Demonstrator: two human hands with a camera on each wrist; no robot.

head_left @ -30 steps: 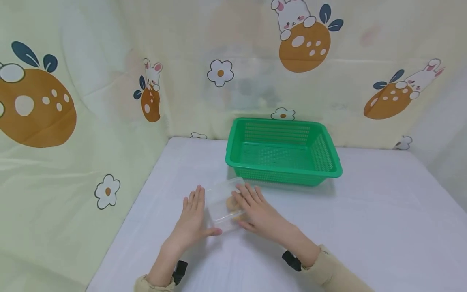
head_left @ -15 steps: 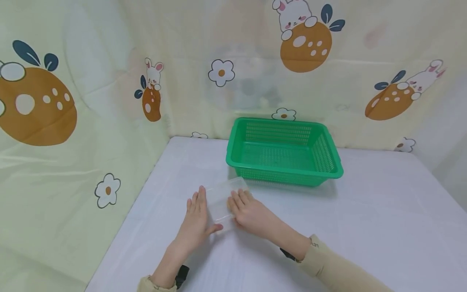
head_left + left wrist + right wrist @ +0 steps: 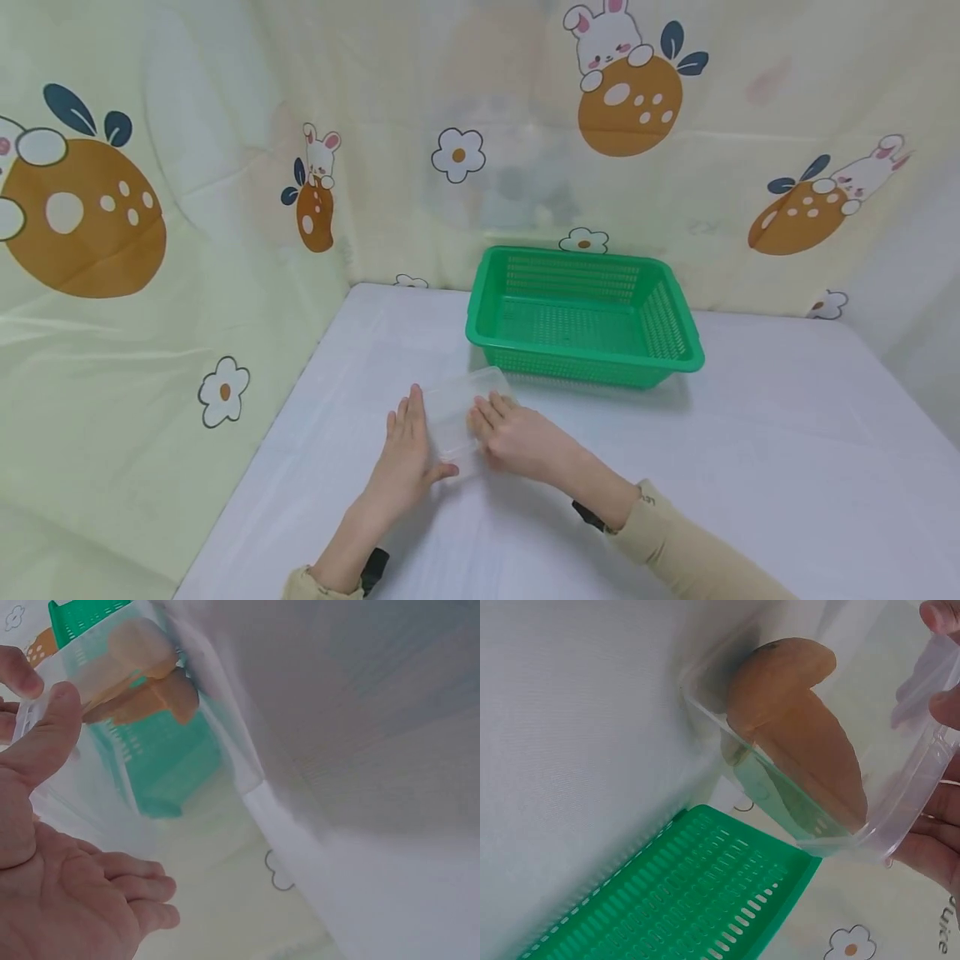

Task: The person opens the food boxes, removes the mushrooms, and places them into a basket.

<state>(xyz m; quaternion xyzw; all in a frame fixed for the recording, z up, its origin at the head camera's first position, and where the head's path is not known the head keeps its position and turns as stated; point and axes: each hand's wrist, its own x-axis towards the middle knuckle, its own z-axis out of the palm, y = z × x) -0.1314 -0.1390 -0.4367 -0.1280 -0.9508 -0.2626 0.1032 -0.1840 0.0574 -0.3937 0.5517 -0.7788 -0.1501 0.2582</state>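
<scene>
Basket (image 3: 573, 323) common to all views

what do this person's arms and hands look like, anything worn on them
Both the left hand and right hand are bare, with no gloves. The left sleeve and right sleeve are beige and end above the wrists; the right one has a small dark mark near its cuff, too small to read. A small black object shows at each wrist. No cables show.
</scene>
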